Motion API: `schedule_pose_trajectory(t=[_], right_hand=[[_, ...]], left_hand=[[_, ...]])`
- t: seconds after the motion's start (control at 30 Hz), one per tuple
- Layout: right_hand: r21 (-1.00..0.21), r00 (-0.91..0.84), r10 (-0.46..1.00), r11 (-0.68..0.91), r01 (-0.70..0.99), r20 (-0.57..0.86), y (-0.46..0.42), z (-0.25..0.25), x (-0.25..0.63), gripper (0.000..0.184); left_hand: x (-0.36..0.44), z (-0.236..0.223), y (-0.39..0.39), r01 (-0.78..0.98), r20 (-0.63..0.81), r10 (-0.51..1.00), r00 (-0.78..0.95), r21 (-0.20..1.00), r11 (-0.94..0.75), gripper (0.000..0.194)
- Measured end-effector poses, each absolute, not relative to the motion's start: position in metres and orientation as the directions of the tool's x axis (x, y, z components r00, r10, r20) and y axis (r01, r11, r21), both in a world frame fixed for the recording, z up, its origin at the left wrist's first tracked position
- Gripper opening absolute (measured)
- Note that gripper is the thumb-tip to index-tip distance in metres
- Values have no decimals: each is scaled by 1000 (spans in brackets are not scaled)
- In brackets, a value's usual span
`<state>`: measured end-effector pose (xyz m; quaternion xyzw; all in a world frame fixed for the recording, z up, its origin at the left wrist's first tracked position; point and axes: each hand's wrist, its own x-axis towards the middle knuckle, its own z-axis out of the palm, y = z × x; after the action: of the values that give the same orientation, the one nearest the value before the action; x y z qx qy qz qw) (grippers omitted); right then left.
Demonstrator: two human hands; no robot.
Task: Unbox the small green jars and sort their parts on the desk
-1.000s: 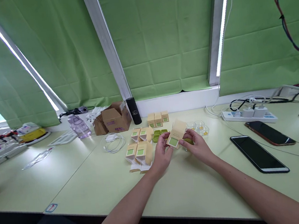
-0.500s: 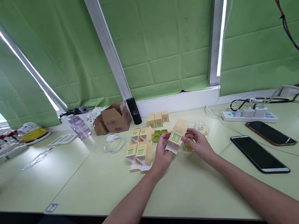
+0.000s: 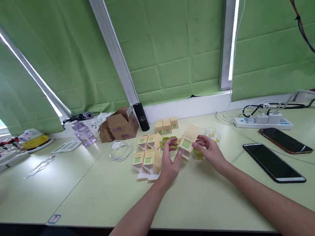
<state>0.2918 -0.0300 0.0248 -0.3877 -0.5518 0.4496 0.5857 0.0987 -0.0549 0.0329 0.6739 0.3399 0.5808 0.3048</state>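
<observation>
A small cream box (image 3: 189, 137) is held tilted above the counter (image 3: 196, 201), between the two hands and clear of its surface. Its right edge is pinched by the grip of the right hand (image 3: 211, 154), with the fingers clamped on the card there. The grip of the left hand (image 3: 169, 165) is spread, fingers and thumb apart; the thumb is set at the box's lower end, though whether any pressure is applied cannot be told.

The box is judged to be very light, made of thin folded card: stiff along its creases, easily dented on its flat faces, and not especially slippery. It is best taken by opposite side edges, near a fold, with only a light squeeze. Pressure on the green square (image 3: 186, 144) is best avoided, since the face is probably weakest there. The lower end might buckle if it is pushed askew.

Similar boxes (image 3: 152, 160) are stood to the left with flaps hanging down. A clear cup (image 3: 199, 155) is partly hidden just beside the right hand.
</observation>
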Motion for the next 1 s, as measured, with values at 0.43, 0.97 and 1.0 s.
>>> schedule_pose_trajectory(t=[0.43,0.97,1.0], right_hand=[[-953,-28,961,269,-139,276,-35,32,291,67],[-952,-34,972,218,-215,231,-32,29,290,65],[-952,-35,972,222,-209,234,-32,29,290,65]], left_hand=[[102,25,-51,279,625,781,12,748,-603,40],[101,25,-51,304,655,754,42,711,-634,28],[101,25,-51,312,646,763,40,717,-623,28]])
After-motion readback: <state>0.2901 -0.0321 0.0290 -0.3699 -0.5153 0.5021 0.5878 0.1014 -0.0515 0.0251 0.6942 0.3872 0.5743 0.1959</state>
